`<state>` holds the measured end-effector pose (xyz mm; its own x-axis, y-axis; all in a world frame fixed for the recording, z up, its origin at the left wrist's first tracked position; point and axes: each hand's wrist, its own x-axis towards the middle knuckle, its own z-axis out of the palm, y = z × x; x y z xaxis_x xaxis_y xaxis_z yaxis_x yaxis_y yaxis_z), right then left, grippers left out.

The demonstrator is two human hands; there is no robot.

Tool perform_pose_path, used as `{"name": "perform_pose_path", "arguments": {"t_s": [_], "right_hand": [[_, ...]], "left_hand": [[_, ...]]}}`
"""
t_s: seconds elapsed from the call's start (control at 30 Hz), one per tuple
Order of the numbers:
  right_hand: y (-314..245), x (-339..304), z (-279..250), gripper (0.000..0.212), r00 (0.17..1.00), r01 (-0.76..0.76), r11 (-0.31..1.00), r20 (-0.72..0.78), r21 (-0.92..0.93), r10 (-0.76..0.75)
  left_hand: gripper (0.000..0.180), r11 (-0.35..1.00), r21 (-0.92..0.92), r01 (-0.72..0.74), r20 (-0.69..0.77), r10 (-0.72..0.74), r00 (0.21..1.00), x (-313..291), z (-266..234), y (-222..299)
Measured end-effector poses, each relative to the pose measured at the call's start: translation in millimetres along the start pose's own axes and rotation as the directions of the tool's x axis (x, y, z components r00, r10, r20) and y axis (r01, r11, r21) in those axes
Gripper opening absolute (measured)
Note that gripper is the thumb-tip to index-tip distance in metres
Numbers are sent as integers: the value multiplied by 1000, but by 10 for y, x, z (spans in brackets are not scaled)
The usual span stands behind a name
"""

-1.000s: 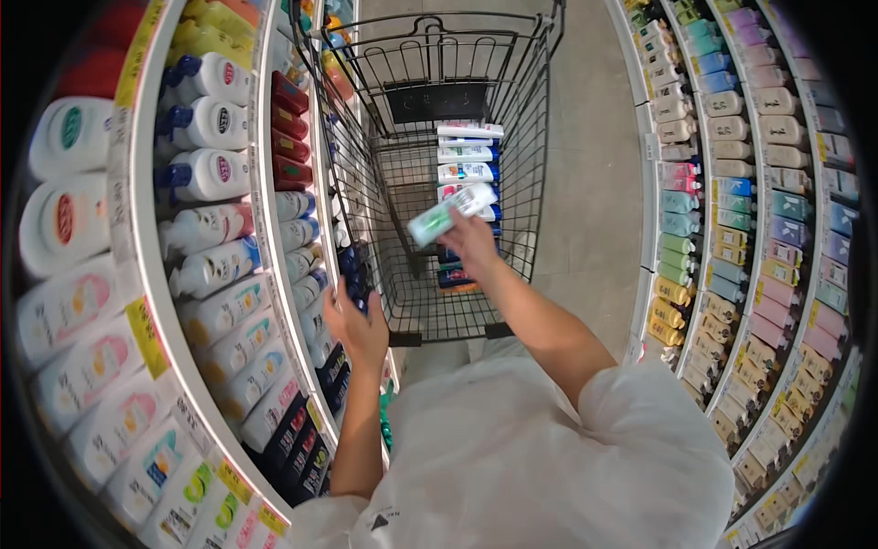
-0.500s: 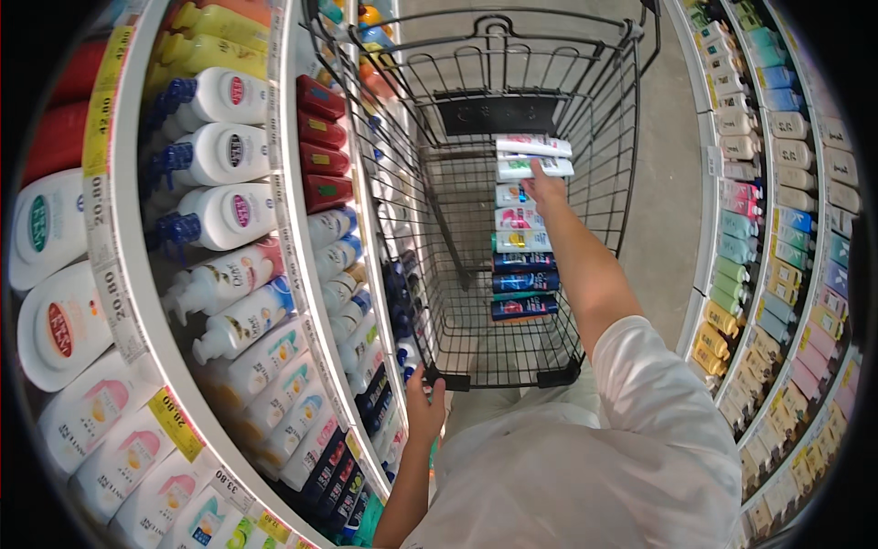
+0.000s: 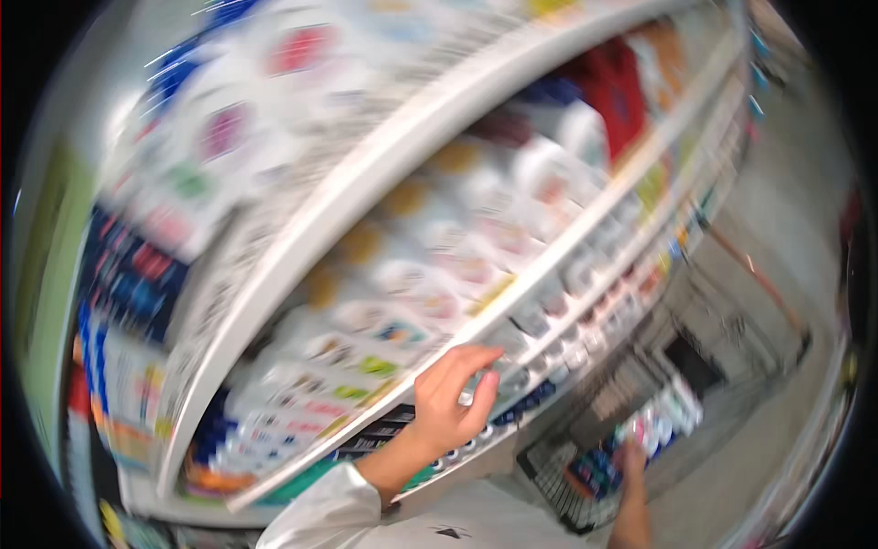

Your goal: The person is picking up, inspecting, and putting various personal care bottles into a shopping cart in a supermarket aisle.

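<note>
Lying right of the half-open left hand (image 3: 451, 400), the bottle row (image 3: 666, 414) is nearer the right hand (image 3: 630, 460), grip indeterminable through blur.

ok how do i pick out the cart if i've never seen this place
Big white-edged shelves fill the left and middle; go from there to the lower right, onto the grey floor. The cart is there, a row of bottles inside and the right hand overlapping them in view. Its black wire mesh sets it apart from the packed shelves.
</note>
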<state>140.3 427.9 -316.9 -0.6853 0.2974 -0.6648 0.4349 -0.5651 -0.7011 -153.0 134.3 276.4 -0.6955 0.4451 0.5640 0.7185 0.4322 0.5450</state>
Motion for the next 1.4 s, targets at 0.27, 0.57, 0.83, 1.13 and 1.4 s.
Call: {"name": "perform_pose_path", "arguments": {"t_s": [0.27, 0.57, 0.83, 1.13, 1.4], "right_hand": [[-556, -1509, 1802, 23, 960, 259, 765, 246, -590, -135], [-864, -1589, 1425, 24, 987, 147, 918, 113, -367, -113], [-787, -1703, 1274, 27, 999, 41, 936, 39, -350, -29], [-1118, -2245, 1451, 21, 959, 284, 912, 85, -295, -271], [-3154, -3881, 2292, 16, 737, 661, 580, 270, -476, -619]], "left_hand": [[37, 918, 395, 47, -734, 285, 616, 1002, -1961, 836], [67, 816, 376, 439, -545, -188, 817, 1539, -2300, 647], [57, 931, 266, 249, -530, -75, 845, 1626, -2268, 558], [67, 741, 21, -672, -969, 180, 168, 1091, -1620, 1142], [76, -755, -280, 593, 693, 269, 669, -88, 82, 1011]]}}
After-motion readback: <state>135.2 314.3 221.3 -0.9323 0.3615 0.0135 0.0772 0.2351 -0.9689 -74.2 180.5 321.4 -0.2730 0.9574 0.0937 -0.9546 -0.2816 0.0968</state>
